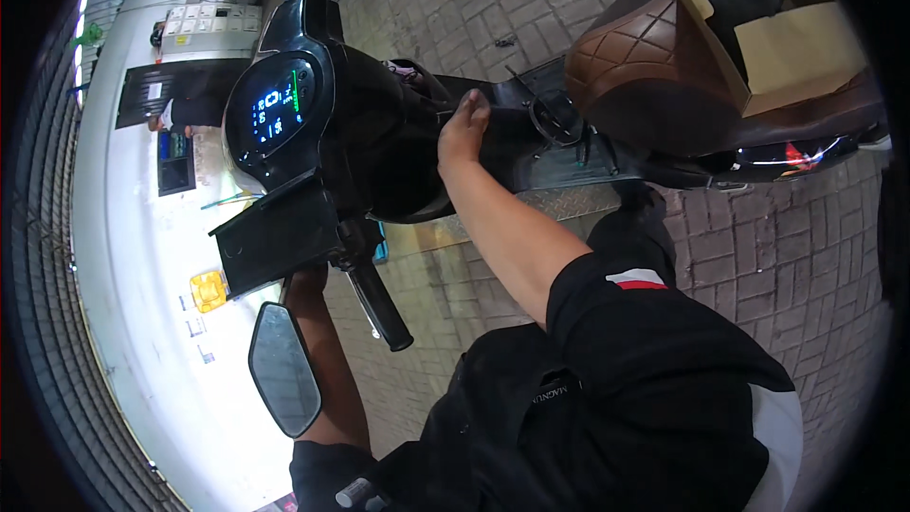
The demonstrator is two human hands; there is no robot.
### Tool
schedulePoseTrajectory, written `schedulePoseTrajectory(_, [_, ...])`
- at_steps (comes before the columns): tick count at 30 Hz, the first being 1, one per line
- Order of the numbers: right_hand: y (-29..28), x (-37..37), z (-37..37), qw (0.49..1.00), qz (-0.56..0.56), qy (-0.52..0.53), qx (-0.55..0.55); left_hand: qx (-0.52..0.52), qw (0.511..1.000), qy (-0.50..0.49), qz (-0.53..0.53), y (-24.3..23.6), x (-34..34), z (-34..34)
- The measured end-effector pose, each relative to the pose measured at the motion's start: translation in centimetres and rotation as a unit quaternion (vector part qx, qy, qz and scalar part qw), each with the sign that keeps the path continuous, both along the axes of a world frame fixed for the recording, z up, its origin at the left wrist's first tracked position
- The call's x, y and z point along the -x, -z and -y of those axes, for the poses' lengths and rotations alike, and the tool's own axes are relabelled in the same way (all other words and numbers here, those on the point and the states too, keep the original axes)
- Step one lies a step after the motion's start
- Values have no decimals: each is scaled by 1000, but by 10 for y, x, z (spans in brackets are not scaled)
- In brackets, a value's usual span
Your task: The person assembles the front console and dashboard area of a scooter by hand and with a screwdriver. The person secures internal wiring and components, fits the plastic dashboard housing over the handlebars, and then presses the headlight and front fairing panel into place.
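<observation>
A black scooter stands in front of me, with its lit round dashboard (275, 112) at the left. My right hand (463, 135) lies against the black inner front panel (389, 156). Its visible fingers are curled together; what they grip, if anything, is hidden. My left arm reaches up behind the mirror (284, 372). The left hand (306, 283) is mostly hidden under a flat black panel (277, 239) beside the near handlebar grip (379, 308), so its fingers cannot be seen. Past the footboard (569, 169) is the quilted brown seat (630, 62).
An opened cardboard box (796, 52) with dark items inside rests on the seat. Brick paving (739, 246) surrounds the scooter. Another person (194, 114) is near the white wall at the left, where a yellow object (208, 291) also shows. A second vehicle is partly visible at the top.
</observation>
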State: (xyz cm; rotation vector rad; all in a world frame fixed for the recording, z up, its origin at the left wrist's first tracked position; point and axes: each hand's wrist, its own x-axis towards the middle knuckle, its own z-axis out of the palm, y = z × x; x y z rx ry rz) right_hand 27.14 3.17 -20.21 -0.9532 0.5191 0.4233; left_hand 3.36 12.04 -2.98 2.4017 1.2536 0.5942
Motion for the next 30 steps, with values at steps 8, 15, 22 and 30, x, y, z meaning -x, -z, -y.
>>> schedulePoseTrajectory(8, [-64, 28, -3, 992, 101, -62, -52, 2, 1000, -4, 9, 1, -2, 1])
schedulePoseTrajectory(15, [-128, 29, 12, 978, 138, -128, -88, 28, 999, -19, 42, 3, 0, 7])
schedulePoseTrajectory(22, [-119, 18, 41, 938, 170, -264, -144, 85, 990, -25, 110, 23, -1, 19])
schedulePoseTrajectory(30, [-139, 14, 72, 813, 139, -553, -117, 167, 966, -7, 196, 28, -26, 31])
